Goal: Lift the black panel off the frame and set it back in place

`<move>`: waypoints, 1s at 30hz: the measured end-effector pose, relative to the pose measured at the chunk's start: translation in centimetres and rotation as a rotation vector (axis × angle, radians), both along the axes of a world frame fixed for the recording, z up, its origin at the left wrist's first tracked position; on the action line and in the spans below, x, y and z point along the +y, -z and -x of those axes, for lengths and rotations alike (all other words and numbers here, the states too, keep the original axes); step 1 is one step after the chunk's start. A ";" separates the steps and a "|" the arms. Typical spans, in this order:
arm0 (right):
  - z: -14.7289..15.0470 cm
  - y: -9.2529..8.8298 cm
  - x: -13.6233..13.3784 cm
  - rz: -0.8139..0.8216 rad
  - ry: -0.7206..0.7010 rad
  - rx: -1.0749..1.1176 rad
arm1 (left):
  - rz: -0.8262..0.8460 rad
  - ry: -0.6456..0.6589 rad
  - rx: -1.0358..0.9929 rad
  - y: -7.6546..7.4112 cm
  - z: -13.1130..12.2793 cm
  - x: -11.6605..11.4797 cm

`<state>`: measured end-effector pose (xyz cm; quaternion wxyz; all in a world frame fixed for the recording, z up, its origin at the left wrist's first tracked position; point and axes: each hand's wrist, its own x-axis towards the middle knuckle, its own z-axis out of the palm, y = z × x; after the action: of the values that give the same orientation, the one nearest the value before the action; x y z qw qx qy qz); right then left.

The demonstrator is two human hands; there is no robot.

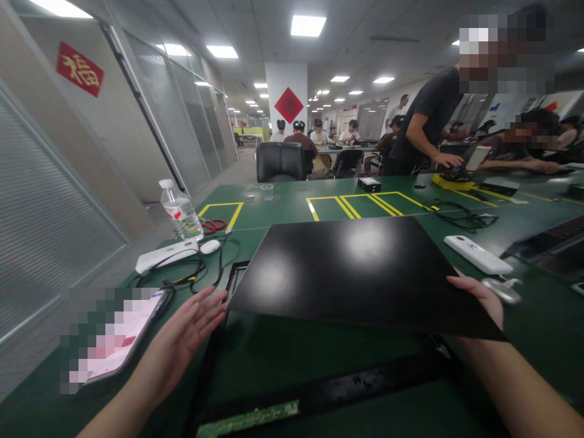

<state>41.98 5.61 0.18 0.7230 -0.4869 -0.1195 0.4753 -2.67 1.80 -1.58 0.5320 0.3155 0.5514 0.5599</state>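
A flat, glossy black panel [347, 274], like a display screen, is held tilted above the table. My right hand [481, 301] grips its right edge, thumb on top and the other fingers hidden underneath. At the panel's left corner is my left hand [194, 322], fingers stretched out; whether the fingertips touch the edge I cannot tell. Below the panel lies a black rectangular frame [365, 383], partly covered by it. A green circuit board strip [255, 417] sits along the near side of that frame.
Left of the panel are a phone [123, 340], cables [196, 267], a white mouse [210, 246], red-handled scissors [214, 226] and a water bottle [180, 210]. A white power bank [477, 254] lies right. Across the green table [283, 210], a person [424, 121] leans over a yellow object [451, 182].
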 end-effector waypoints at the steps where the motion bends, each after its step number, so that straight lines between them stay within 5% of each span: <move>1: 0.0 -0.1 -0.1 0.012 -0.026 -0.004 | 0.039 -0.004 -0.050 -0.3 -0.1 0.1; 6: 0.2 -0.6 -0.5 0.058 -0.138 0.054 | 0.178 0.063 -0.170 -0.6 0.0 0.2; 12: 0.4 -0.6 -0.3 0.105 -0.227 0.041 | 0.158 0.089 -0.121 -0.6 0.3 -0.6; 21: -0.7 1.8 0.6 0.078 -0.766 -0.100 | 0.104 -0.056 -0.090 -2.9 0.7 -0.9; 25: -0.9 2.4 1.0 0.120 -0.753 -0.220 | 0.006 -0.074 -0.032 -3.1 0.5 -1.0; 30: -1.3 2.6 1.4 0.195 -0.620 -0.378 | -0.052 -0.051 0.029 -1.2 2.7 0.6</move>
<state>43.25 7.00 -2.44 0.4600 -0.5734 -0.3469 0.5825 -5.37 2.37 -0.40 0.5010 0.3232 0.5520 0.5830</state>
